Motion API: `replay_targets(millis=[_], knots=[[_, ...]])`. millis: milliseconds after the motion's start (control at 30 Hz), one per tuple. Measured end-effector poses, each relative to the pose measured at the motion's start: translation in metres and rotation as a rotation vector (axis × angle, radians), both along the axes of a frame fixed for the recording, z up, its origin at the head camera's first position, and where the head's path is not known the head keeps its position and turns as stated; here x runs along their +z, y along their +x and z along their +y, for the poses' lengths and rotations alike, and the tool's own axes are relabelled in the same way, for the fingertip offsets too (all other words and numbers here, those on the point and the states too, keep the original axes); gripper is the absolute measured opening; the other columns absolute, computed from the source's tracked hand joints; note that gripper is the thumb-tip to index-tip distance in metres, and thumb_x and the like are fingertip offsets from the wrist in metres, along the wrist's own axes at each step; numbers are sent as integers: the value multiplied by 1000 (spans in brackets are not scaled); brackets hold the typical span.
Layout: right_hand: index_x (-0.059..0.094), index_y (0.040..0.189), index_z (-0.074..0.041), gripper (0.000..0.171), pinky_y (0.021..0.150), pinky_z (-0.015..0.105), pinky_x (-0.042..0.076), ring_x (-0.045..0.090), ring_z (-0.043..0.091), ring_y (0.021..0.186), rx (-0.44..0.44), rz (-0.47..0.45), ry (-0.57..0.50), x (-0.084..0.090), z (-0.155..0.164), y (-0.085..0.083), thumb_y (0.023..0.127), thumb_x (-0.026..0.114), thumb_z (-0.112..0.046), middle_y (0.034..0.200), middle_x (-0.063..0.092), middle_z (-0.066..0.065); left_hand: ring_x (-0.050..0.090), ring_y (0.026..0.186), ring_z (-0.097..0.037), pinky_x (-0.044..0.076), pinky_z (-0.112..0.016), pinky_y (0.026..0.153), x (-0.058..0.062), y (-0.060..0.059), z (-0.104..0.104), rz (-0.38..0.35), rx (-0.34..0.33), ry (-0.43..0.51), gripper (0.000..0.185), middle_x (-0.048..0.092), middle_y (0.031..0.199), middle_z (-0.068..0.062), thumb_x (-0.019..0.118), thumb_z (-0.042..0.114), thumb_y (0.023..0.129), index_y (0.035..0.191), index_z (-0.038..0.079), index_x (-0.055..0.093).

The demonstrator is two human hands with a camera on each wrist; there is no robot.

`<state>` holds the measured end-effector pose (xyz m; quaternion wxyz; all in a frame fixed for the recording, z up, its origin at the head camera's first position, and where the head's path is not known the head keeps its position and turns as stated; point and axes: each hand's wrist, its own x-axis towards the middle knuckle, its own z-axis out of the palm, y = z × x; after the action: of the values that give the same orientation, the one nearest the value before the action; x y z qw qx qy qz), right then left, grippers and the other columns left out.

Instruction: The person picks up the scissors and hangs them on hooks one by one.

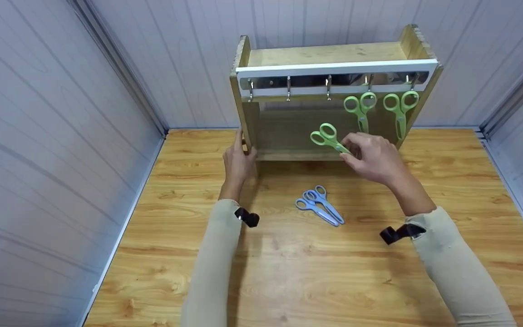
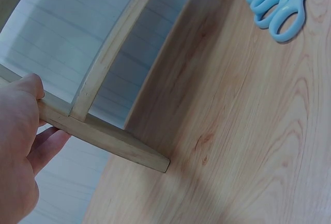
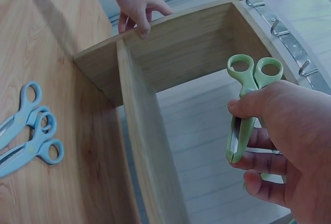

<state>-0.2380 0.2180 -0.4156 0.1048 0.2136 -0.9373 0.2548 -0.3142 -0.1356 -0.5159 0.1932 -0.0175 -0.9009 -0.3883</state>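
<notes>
Wooden table, green scissors pinched in right hand, left hand gripping rack

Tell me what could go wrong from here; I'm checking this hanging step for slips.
The right hand pinches the green scissors by the blades only, so they could twist or drop. The free hooks are small; a missed loop might fall onto the blue scissors. The left hand alone steadies the wooden rack, which could tip.

Bright, even light, perhaps mild edge distortion
</notes>
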Motion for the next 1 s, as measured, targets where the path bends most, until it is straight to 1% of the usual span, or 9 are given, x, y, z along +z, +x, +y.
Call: replay_targets(millis=[200, 367, 533, 767, 1000], knots=[[77, 117, -3, 17, 73, 40, 46, 66, 30, 80, 6, -6, -7, 5, -3, -1, 104, 78, -14, 92, 74, 14, 87, 105, -37, 68, -53, 95, -1, 0, 0, -2, 11, 4, 68, 80, 136, -25, 74, 10, 105, 169, 12, 50], [76, 118, -2, 19, 74, 41, 48, 67, 32, 81, 11, 4, 1, 8, -5, -2, 104, 78, -14, 94, 75, 16, 87, 105, -38, 68, -53, 95, 0, 0, 0, -4, 5, -3, 66, 80, 136, -25, 74, 10, 106, 168, 12, 51], [76, 119, -2, 19, 75, 41, 47, 67, 32, 82, 5, 4, -7, 13, -8, -3, 105, 77, -15, 95, 74, 16, 86, 106, -38, 68, -53, 96, 1, 0, 0, -17, 3, -8, 65, 80, 137, -25, 74, 11, 106, 167, 11, 51], [77, 119, -4, 18, 75, 39, 46, 65, 30, 82, -2, -1, -46, 18, -9, -3, 106, 77, -16, 95, 73, 14, 87, 106, -37, 69, -52, 95, 1, 0, 0, -13, -5, 6, 67, 80, 138, -25, 73, 10, 106, 168, 12, 50], [79, 116, -5, 16, 73, 36, 43, 60, 24, 78, 1, 40, -68, 20, -11, -4, 106, 78, -16, 91, 71, 13, 87, 107, -38, 69, -54, 93, 1, 1, 0, -31, -8, 9, 67, 79, 139, -27, 74, 11, 106, 169, 14, 49]])
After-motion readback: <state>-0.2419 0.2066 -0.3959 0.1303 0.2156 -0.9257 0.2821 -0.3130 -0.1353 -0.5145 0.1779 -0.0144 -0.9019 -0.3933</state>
